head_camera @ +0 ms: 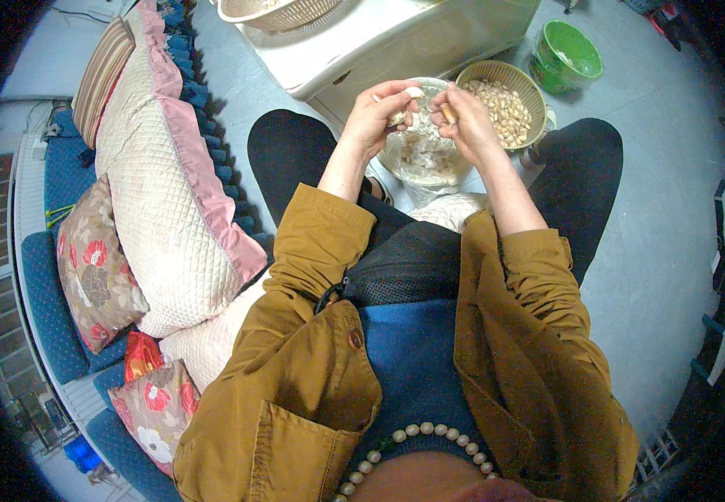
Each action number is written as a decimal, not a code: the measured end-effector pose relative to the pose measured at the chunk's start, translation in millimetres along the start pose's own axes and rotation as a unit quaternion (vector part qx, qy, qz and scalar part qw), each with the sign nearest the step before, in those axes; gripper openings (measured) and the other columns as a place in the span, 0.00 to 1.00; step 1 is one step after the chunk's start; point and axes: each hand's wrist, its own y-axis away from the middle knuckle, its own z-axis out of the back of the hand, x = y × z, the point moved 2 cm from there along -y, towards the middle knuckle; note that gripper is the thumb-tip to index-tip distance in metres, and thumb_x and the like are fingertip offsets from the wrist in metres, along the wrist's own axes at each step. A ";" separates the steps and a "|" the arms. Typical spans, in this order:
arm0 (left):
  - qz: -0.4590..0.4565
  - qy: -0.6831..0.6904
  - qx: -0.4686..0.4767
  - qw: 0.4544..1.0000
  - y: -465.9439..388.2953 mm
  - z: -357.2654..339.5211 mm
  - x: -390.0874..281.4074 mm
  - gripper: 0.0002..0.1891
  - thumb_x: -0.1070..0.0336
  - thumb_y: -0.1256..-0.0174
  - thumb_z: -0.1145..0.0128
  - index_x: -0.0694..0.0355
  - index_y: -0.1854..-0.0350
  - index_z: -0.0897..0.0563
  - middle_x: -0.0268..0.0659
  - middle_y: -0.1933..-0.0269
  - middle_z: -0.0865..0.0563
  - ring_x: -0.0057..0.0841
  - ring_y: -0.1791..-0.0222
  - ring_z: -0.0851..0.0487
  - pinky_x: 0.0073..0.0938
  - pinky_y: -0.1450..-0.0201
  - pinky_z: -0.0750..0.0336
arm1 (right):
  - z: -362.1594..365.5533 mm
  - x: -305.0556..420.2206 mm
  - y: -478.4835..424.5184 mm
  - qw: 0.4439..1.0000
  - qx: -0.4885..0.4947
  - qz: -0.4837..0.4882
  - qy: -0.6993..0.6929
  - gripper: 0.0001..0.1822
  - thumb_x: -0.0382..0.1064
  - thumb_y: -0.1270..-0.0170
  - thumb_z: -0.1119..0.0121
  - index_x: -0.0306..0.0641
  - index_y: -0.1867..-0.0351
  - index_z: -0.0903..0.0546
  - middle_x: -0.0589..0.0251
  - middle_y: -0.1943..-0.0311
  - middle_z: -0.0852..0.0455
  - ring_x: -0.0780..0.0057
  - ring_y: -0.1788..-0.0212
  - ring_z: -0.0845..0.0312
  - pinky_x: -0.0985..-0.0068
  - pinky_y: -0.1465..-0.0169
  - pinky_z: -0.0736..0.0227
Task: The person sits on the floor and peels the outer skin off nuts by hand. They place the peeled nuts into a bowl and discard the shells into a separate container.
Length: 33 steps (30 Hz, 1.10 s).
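Observation:
My left hand (389, 112) is closed on whitish garlic cloves (414, 93), one showing between thumb and forefinger. Close to its right, my right hand (461, 118) grips a small tool with a yellowish-brown handle (449, 113); the rest of the tool cannot be made out. Both hands are over a round container lined with a clear plastic bag (428, 179), which holds pale skins and scraps (424, 150). Beside my right hand, a yellowish plastic basket (535, 91) holds many garlic cloves (503, 113).
A green plastic bucket (593, 59) stands on the floor beyond the basket. Ahead is a white table (287, 59) bearing a beige colander (312, 17). To the left runs a blue sofa (55, 301) with a quilted cover (162, 238) and cushions (96, 270). My knees flank the lined container.

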 end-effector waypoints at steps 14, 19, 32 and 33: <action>-0.045 -0.030 -0.076 0.996 0.2 5.9 0.4 0.07 0.68 0.37 0.42 0.64 0.61 0.17 0.32 0.76 0.18 0.15 0.80 0.24 0.14 0.79 0.35 | -2.8 -5.5 -0.3 0.996 0.082 -0.036 0.030 0.13 0.41 0.29 0.51 0.36 0.54 0.21 0.70 0.70 0.21 0.83 0.71 0.28 0.86 0.72 0.34; -0.052 -0.063 -0.105 0.991 1.0 1.7 4.6 0.05 0.68 0.38 0.42 0.64 0.65 0.19 0.30 0.76 0.19 0.15 0.82 0.24 0.15 0.80 0.35 | -7.4 -0.7 -2.0 0.976 0.067 -0.051 -0.203 0.16 0.41 0.26 0.59 0.32 0.46 0.29 0.54 0.61 0.19 0.58 0.57 0.20 0.62 0.49 0.25; -0.182 -0.432 -0.066 0.881 9.6 -34.6 8.2 0.17 0.65 0.54 0.29 0.63 0.60 0.17 0.32 0.64 0.14 0.18 0.63 0.18 0.23 0.55 0.23 | 6.4 -18.3 -10.3 0.965 0.022 -0.002 -0.260 0.11 0.35 0.28 0.58 0.30 0.52 0.30 0.52 0.57 0.24 0.58 0.52 0.26 0.62 0.45 0.28; -0.179 -0.438 -0.075 0.878 10.5 -34.9 7.8 0.17 0.65 0.53 0.29 0.63 0.59 0.17 0.32 0.63 0.14 0.18 0.63 0.18 0.23 0.55 0.23 | 3.9 -19.5 -10.5 0.964 0.032 -0.004 -0.263 0.11 0.35 0.28 0.58 0.30 0.52 0.30 0.52 0.57 0.24 0.59 0.52 0.26 0.63 0.46 0.28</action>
